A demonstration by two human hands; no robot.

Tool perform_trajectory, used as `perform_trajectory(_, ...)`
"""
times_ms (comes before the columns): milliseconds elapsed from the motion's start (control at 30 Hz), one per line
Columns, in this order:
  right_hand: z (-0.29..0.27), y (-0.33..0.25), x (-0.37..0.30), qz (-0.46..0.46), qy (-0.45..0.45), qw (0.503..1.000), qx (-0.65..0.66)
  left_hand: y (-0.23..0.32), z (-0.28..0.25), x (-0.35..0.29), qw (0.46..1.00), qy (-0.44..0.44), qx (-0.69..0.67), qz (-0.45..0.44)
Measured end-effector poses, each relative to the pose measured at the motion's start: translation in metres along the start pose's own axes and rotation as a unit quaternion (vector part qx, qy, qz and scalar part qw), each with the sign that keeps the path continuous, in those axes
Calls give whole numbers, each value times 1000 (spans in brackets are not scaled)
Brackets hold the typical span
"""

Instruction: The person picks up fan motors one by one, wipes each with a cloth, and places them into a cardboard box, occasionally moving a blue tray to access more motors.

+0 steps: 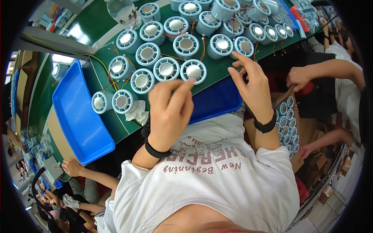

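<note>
My left hand [169, 110] is raised at the near table edge, fingers curled together and slightly blurred. Its fingertips overlap the near rim of a light-blue round housing [193, 72] with a spoked rim and a silver centre disc; whatever they pinch is hidden. My right hand [250, 79] hovers farther right, thumb and fingers apart, holding nothing. Nearest to it is another such housing [244, 46] with a grey disc. Several more of these housings stand upright around them, with thin red, black and yellow wires between. A blue tray [217, 97] lies below and between my hands.
An empty blue tray [81, 112] lies at the left on the green table [114, 91]. Crumpled white tissue [138, 113] sits beside the nearest housings. A clear bottle [123, 13] stands at the back. At the right, another person's hand [299, 79] grips a carton [301, 161] of similar housings.
</note>
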State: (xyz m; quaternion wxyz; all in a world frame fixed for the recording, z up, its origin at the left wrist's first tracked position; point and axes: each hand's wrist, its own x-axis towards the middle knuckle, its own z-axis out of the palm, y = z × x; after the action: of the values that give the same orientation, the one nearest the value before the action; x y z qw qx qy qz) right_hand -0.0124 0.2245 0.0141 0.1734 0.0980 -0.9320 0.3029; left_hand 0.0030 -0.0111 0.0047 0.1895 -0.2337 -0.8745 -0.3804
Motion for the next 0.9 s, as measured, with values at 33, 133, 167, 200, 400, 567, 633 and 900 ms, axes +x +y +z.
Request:
perform_trajectory(33,-5,-3,-6,63,-13,997,36,6,0,-4,1000,-4,-4,3)
perform_trajectory(133,-5,-10,-25,147,-9,986,78,18,5,-10,975,-184,-120,-34)
perform_trajectory(167,0,-13,-31,163,0,983,85,14,10,-12,964,-231,-125,-31)
perform_trajectory(200,4,-13,-37,177,9,980,93,9,16,-16,952,-278,-129,-30)
perform_trajectory(400,16,-4,-50,206,-27,975,80,-13,37,-50,955,-295,5,5)
perform_trajectory(567,15,-11,-34,140,39,984,101,8,23,-34,958,-250,-143,7)
perform_trajectory(633,18,-19,-32,116,76,983,122,17,12,-20,956,-217,-198,7)
perform_trajectory(900,33,0,-45,56,178,976,111,17,1,-11,981,10,-196,11)
